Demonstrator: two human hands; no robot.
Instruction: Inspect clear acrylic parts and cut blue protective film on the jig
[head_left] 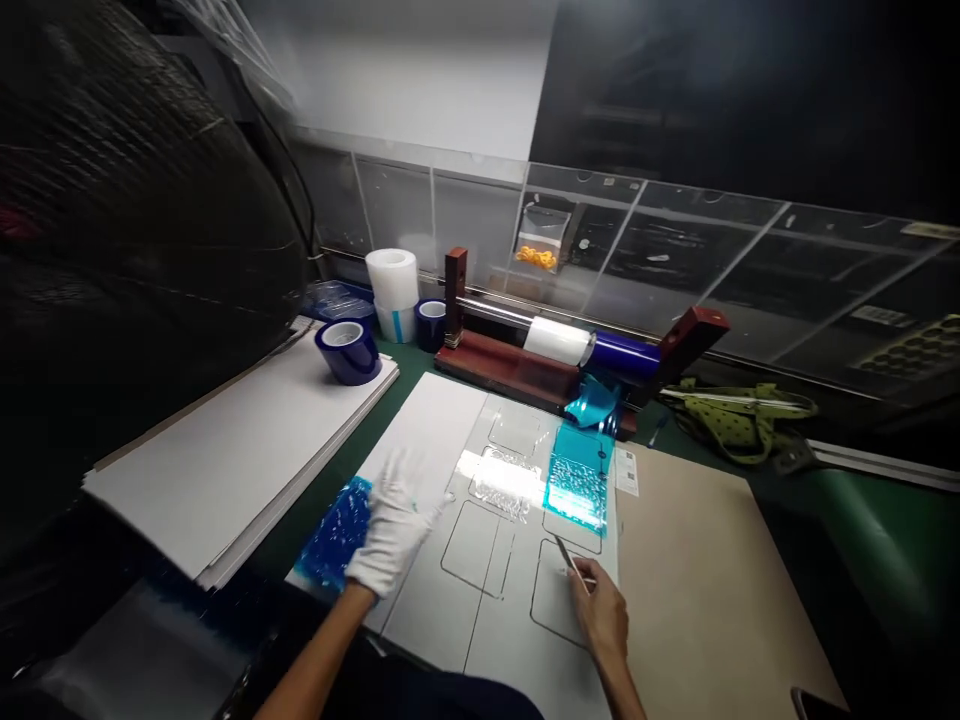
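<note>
Tweezers (564, 553), thin and metallic, sit pinched in the bare right hand (602, 615); grip closed on them near the rear end. Long axis runs diagonally, tip pointing up and to the left, away from the person, over a rounded-rectangle outline on the white sheet (480, 600). Tip appears to touch or hover just above the sheet; cannot tell which.

Left hand (395, 520) wears a white knit glove, fingers spread flat on the sheet, holding nothing, just beside a dark blue film patch (337, 535) with a wrinkled, bubbly surface.

Sheet is smooth, matte, scored with several rounded-rectangle cut lines. A clear glossy strip (504, 480) and a cyan film piece (577, 478) lie across its far part. Small white label (626, 470) at the sheet's right edge carries print too small to read.

Sheet rests on a tan board (712, 580) on the green table (862, 520).
</note>
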